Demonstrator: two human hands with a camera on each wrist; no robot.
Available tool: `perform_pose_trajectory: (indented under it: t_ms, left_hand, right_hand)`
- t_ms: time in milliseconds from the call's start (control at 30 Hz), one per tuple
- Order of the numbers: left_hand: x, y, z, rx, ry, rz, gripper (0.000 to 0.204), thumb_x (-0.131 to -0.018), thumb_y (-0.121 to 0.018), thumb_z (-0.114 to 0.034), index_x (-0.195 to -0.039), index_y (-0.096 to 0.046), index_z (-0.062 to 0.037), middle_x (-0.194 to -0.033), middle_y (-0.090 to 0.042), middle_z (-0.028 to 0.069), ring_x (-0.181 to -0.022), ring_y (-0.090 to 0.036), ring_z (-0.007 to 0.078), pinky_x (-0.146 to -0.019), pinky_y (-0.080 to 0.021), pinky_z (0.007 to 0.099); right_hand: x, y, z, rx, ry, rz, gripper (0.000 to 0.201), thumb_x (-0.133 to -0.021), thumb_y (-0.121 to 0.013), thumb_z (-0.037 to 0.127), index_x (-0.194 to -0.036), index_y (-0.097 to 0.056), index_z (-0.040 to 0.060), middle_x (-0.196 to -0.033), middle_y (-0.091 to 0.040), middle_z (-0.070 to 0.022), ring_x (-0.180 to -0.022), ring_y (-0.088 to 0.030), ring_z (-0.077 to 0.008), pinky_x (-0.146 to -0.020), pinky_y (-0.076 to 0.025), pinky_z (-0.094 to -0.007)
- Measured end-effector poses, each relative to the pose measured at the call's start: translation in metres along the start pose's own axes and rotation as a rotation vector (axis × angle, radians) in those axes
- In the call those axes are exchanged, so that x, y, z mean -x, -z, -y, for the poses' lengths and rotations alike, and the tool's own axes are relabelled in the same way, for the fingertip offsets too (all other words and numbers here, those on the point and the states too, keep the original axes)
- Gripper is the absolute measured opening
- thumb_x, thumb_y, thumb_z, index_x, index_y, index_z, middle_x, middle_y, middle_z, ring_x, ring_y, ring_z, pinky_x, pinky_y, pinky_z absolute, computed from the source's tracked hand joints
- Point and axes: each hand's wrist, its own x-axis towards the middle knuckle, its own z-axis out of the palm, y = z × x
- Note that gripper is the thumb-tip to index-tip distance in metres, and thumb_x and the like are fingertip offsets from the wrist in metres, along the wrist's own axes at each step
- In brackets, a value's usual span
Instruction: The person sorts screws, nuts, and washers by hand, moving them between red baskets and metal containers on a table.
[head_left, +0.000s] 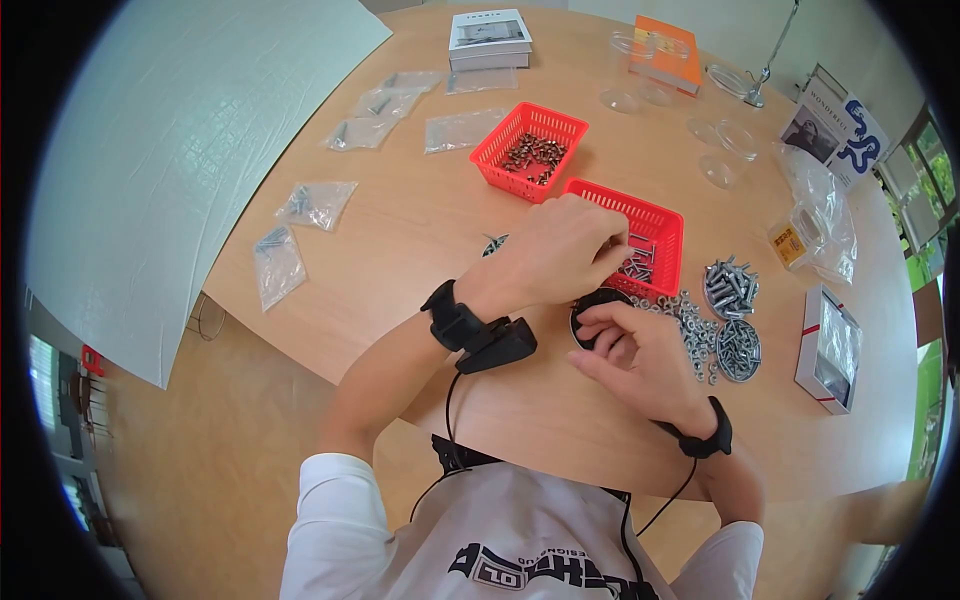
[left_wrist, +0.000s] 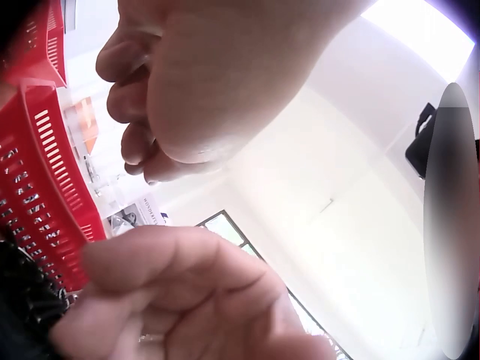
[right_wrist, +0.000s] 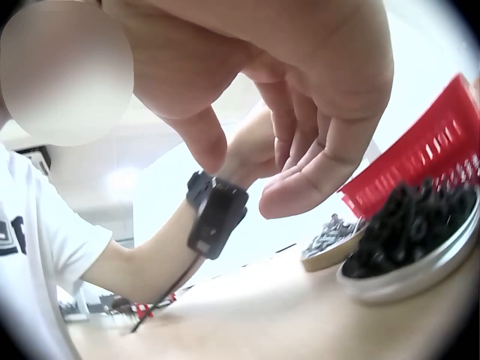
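My left hand [head_left: 565, 250] is over the near left edge of a red basket [head_left: 672, 245] of silver screws [head_left: 638, 265]. Its fingers are curled in the left wrist view, and its thumb and fingertips are hidden, so I cannot tell whether they pinch anything. Lower and to the right, my right hand [head_left: 645, 360] hovers by a round dish of black screws [right_wrist: 412, 232], partly covered by the hands in the head view. Thumb and loosely bent fingers stand apart in the right wrist view, with nothing between them. Loose silver nuts [head_left: 695, 335] lie beside this hand.
Behind stands another red basket [head_left: 483, 160] with brownish fasteners [head_left: 533, 155]. Dishes of silver screws [head_left: 732, 288] [head_left: 738, 352] sit at right, near a white box [head_left: 830, 350]. Small plastic bags [head_left: 280, 265] lie at left; clear containers [head_left: 735, 140] and books [head_left: 490, 40] are farther back.
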Motion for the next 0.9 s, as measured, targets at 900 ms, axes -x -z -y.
perform_pose_trajectory:
  t_ms: [900]
  left_hand:
    - [-0.060, -0.019, -0.025, 0.053, -0.227, -0.606, 0.011, -0.090, -0.071, -0.013, -0.084, -0.069, -0.0039, -0.068, -0.064, 0.0016, -0.057, -0.057, 0.0098, -0.049, -0.041, 0.0283]
  right_hand:
    - [-0.012, -0.075, 0.014, -1.212, -0.156, -0.119, 0.035, -0.101, -0.060, 0.014, -0.135, -0.052, 0.0050, -0.127, -0.061, -0.0074, -0.114, -0.059, -0.0181, -0.100, -0.048, -0.0418]
